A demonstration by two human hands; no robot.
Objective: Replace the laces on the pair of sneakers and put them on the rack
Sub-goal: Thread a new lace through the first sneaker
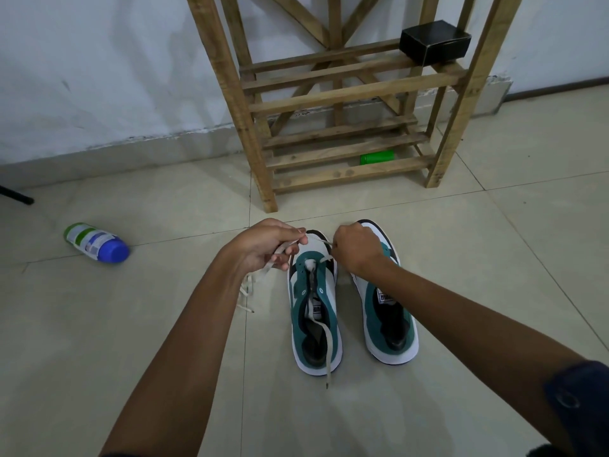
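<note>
- Nearest to us, one loose end of the lace (324, 344) is trailing out over the heel of the left sneaker (314, 311) and onto the floor tiles (131, 341).
- We are seeing both sneakers standing side by side on the floor, toes pointing away; the right sneaker (390, 321) is showing no lace at all.
- Our left hand (263, 245) is curling round a bunched length of lace, whose slack is hanging down to the floor on the left.
- Our right hand (357, 249) is pinching the lace near the toe-end eyelets of the left sneaker.
- We are judging the job as barely begun: only the lowest eyelets are looking threaded, the second shoe is waiting, and nothing is racked yet.
- Far left, a blue-capped bottle (97, 242) is lying on its side.
- Farthest, the wooden rack (329, 94) is standing against the wall, holding a black box (435, 41) and a green container (377, 157), with no shoes on it.
</note>
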